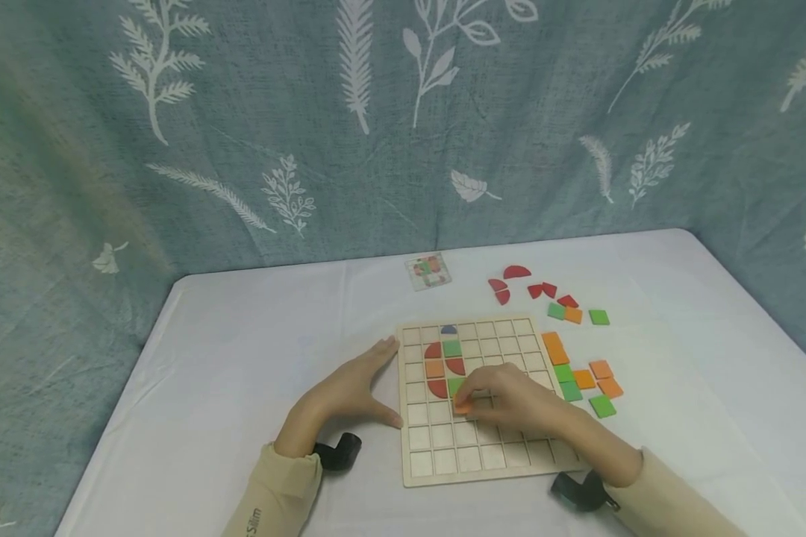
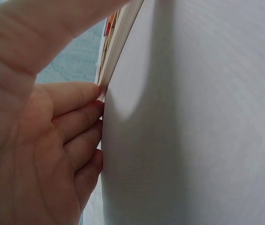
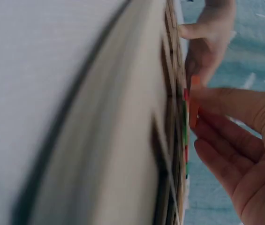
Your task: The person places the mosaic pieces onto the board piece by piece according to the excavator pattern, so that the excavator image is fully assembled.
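Observation:
A square wooden grid board [image 1: 436, 478] lies on the white table with several coloured pieces set in its cells. Among them are red quarter-circles [image 1: 437, 388], a green square [image 1: 451, 348], an orange square [image 1: 434, 368] and a blue half-circle [image 1: 448, 329]. My right hand [image 1: 510, 399] pinches an orange square tile [image 3: 194, 117] between thumb and fingers, low over the board just below another green square. The left hand [image 1: 356, 388] is spread beside the board's left edge, with thumb and fingertips right at its side; in the left wrist view its fingers [image 2: 76, 96] are extended.
Right of the board lie loose orange tiles [image 1: 554, 348] and green tiles [image 1: 603, 406]. Loose red pieces [image 1: 517, 271] are scattered behind it. A small pattern card [image 1: 428, 271] sits at the table's back edge. A patterned curtain [image 1: 376, 186] hangs behind the table.

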{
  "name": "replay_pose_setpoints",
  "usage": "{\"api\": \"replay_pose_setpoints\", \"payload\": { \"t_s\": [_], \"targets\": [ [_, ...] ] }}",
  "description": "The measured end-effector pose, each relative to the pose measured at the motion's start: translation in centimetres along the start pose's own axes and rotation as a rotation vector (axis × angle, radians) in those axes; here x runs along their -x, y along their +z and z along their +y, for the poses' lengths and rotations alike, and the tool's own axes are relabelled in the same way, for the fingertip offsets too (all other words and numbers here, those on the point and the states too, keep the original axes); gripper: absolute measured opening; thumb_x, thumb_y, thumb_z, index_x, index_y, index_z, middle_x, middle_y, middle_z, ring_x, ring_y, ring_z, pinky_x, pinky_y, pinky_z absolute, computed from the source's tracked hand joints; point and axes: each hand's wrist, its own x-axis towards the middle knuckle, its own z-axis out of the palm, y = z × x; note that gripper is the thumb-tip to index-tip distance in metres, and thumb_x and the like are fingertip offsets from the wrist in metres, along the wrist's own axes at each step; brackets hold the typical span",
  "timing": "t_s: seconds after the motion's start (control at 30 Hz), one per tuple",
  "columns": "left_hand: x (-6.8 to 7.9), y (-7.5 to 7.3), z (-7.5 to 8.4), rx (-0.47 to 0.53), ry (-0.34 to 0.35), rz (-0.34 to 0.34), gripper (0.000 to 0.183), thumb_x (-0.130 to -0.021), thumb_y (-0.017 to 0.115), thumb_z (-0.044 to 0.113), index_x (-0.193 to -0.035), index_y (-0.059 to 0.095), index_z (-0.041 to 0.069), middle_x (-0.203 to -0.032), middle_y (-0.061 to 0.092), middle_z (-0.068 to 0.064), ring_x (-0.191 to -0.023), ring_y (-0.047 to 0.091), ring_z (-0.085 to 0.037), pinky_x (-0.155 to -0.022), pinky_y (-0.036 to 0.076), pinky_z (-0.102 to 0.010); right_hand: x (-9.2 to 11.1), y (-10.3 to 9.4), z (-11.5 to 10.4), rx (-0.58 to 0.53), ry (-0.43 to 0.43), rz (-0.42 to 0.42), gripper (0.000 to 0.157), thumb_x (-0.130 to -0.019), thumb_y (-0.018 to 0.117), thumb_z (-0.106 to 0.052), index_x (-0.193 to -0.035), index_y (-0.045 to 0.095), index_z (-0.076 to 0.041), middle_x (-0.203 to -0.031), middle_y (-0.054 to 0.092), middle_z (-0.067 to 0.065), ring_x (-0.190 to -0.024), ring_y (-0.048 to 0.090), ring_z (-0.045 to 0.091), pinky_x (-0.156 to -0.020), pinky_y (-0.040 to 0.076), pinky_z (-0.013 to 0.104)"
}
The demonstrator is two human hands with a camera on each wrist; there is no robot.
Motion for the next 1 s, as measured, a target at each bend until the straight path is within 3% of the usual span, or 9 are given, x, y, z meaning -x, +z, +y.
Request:
{"api": "replay_pose_setpoints", "payload": {
  "t_s": [0.43, 1.0],
  "targets": [
    [-0.05, -0.21, 0.06, 0.010, 0.010, -0.008, 0.119, -0.052, 0.087, 0.041, -0.148, 0.022, 0.014, -0.154, 0.016, -0.002, -0.141, 0.016, -0.020, -0.114, 0.020, -0.041, -0.04, 0.21, 0.08, 0.077, 0.031, -0.037, 0.012, -0.082, 0.070, -0.018, -0.093, 0.071, -0.020, -0.093, 0.066, -0.015, -0.093, 0.060, 0.003, -0.084, 0.051, 0.024],
    [0.05, -0.13, 0.22, 0.014, 0.001, -0.003, 0.119, -0.051, 0.087, 0.041, -0.147, 0.023, 0.013, -0.153, 0.017, -0.002, -0.141, 0.016, -0.020, -0.113, 0.021, -0.042, 0.14, 0.40, -0.09, 0.122, -0.033, -0.013, 0.017, -0.080, 0.072, -0.016, -0.096, 0.070, -0.017, -0.095, 0.067, -0.011, -0.094, 0.061, 0.006, -0.085, 0.052, 0.026]
  ]
}}
